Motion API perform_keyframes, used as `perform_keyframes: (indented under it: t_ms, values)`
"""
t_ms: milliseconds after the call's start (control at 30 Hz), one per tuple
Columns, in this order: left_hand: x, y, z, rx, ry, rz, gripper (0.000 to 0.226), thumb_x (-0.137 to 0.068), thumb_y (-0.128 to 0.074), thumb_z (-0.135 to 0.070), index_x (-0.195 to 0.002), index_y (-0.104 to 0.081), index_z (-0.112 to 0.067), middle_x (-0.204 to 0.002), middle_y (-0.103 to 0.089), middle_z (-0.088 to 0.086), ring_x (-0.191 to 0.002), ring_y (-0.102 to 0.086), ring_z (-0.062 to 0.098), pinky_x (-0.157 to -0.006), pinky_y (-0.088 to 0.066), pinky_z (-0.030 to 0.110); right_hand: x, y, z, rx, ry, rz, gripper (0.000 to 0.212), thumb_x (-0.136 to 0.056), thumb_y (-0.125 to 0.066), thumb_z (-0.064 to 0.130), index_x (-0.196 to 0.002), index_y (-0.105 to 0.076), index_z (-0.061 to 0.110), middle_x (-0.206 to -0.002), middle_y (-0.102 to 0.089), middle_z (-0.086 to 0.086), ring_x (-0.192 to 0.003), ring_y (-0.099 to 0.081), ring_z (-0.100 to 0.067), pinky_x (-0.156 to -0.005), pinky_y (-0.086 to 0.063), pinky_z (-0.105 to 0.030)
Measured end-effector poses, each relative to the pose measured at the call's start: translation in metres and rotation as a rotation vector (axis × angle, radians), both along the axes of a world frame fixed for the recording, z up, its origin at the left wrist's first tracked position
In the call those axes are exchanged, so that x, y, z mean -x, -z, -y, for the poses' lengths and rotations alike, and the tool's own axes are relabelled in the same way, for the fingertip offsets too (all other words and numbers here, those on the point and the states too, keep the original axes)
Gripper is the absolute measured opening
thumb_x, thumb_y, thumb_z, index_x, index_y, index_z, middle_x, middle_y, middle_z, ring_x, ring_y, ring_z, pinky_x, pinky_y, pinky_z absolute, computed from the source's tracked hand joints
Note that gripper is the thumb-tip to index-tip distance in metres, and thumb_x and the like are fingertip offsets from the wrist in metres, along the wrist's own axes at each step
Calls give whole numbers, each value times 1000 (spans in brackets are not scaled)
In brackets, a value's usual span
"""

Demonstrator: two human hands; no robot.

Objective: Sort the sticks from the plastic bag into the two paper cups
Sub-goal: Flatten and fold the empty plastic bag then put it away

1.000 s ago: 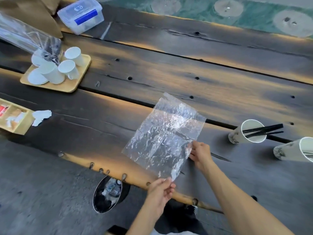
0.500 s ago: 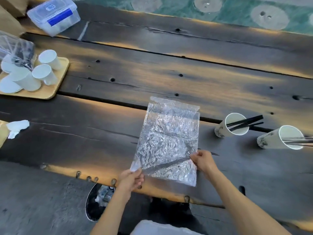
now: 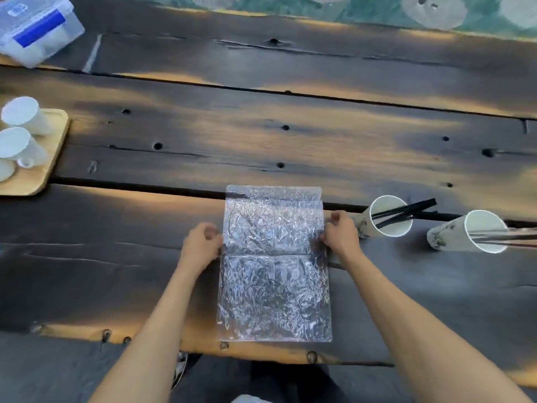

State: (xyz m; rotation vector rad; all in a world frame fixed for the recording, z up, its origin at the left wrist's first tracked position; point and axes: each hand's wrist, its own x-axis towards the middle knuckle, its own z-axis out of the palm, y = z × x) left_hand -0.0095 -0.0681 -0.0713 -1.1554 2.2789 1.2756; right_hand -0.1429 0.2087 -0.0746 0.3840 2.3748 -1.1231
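**At the near table edge: the empty bag is the loose end**

At six o'clock on the dark plank table (image 3: 261, 135), the crinkled clear plastic bag (image 3: 274, 266) lies flat, its near end just short of the table's lip. The left hand (image 3: 200, 245) pinches its left edge and the right hand (image 3: 340, 235) pinches its right edge, both at the middle crease. No sticks show inside it.

At three o'clock the paper cup with black sticks (image 3: 385, 218) lies tipped on its side, just beside the right hand; the farther paper cup (image 3: 465, 234) (its pale sticks are blurred) lies tipped too, near the frame edge.

The likely mishap, as I judge it: a right elbow swinging outward rolls the near cup and spills its sticks. A careless tug toward six o'clock could also slide the light bag off the lip.

Open room lies toward twelve and nine o'clock, short of the wooden tray (image 3: 40, 170) of white cups.
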Motion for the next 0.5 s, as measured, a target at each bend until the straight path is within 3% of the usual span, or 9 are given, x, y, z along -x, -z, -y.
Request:
perform_keyframes:
  t_ms: [100,200,267,367,500]
  values:
    - [51,-1,1,-157,-98,-109,51,-95,-58,-12,-142,-39,-16,-131,-48,-1,-86,-64,21,-73,-59,34,27,-3,12,261,220,144,42,-96,-40,-5,-137,-38,5,-126,-50,-15,-69,-60,-27,-51,-55,-25]
    - [87,1,0,-225,-136,-91,56,-97,-52,-3,-147,-30,-17,-127,-38,0,-75,-59,19,-62,-56,27,43,1,18,349,329,240,40,-100,-39,-2,-139,-35,3,-101,-62,-21,-64,-64,-21,-44,-55,-18]
    - [96,8,3,-238,-154,-70,58,-96,-51,1,-147,-28,-16,-122,-47,6,-66,-58,19,-63,-57,32,48,7,21,398,390,288,36,-100,-40,-3,-135,-38,3,-84,-63,-20,-64,-64,-21,-46,-56,-20]
    - [102,15,5,-221,-195,-68,60,-92,-49,9,-145,-32,-13,-107,-63,18,-62,-57,18,-57,-55,30,54,16,24,362,397,249,28,-94,-46,-11,-120,-46,0,-82,-62,-17,-51,-62,-17,-46,-55,-22]
    - [105,10,14,-235,-261,-140,33,-89,-54,10,-121,-56,2,-90,-61,16,-64,-56,18,-55,-51,24,58,11,24,369,337,131,20,-91,-47,-16,-88,-53,4,-76,-53,-8,-41,-50,-11,-35,-43,-18]
